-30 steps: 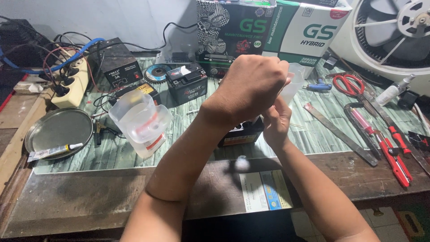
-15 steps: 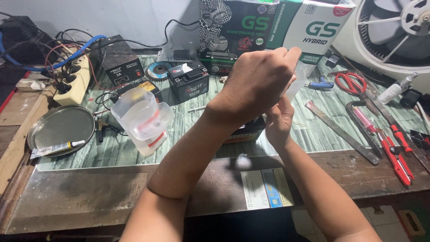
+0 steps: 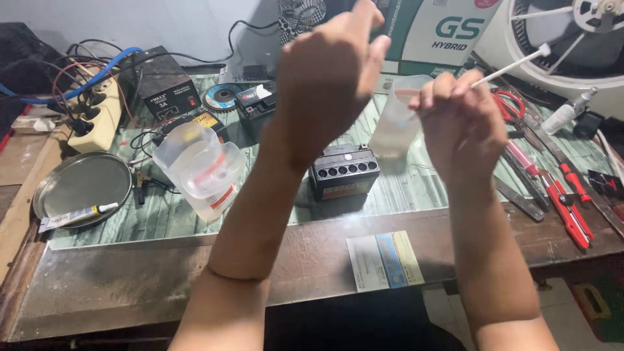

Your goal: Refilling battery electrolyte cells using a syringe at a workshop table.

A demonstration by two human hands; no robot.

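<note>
On the cluttered workbench [image 3: 162, 273] a small black battery [image 3: 343, 170] sat mid-frame, cell holes upward, while the right hand [image 3: 463, 123] pinched a thin white stick [image 3: 513, 65] above a clear plastic cup [image 3: 396, 120] and the left hand [image 3: 328, 71] hovered loosely curled, holding nothing I could see.

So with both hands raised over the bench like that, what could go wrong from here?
The right hand pinches a thin white stick; it may snap or slip. The translucent plastic cup stands just beside that hand and could be knocked over. The small black battery has open filler holes below; a spill or drip might land there.
</note>
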